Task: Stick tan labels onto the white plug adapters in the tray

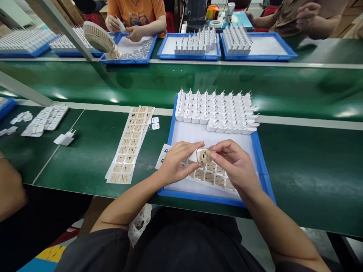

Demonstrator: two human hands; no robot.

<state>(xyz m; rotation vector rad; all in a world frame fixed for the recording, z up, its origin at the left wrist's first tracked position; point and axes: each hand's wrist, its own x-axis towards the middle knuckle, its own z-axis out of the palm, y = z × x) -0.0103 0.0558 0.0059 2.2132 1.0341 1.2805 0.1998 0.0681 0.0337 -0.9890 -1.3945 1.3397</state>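
Observation:
Over the front of a blue tray [265, 170], my left hand [178, 160] is closed around a white plug adapter [194, 155]. One end of the adapter faces my right hand [235, 160], whose thumb and fingers pinch a tan sticker [210, 154] against or just beside that end. Beneath both hands a sheet of tan stickers [209, 177] lies in the tray, partly covered by them. Rows of white plug adapters [215, 109] stand at the tray's far end, pins up.
Left of the tray lie more sticker sheets [129, 147], two small white pieces [155, 123] and a lone plug adapter [64, 139]. A green conveyor belt [141, 81] runs behind. Across it, a person in an orange shirt [138, 15] works near blue trays [190, 56]; another person's arm [10, 189] is at left.

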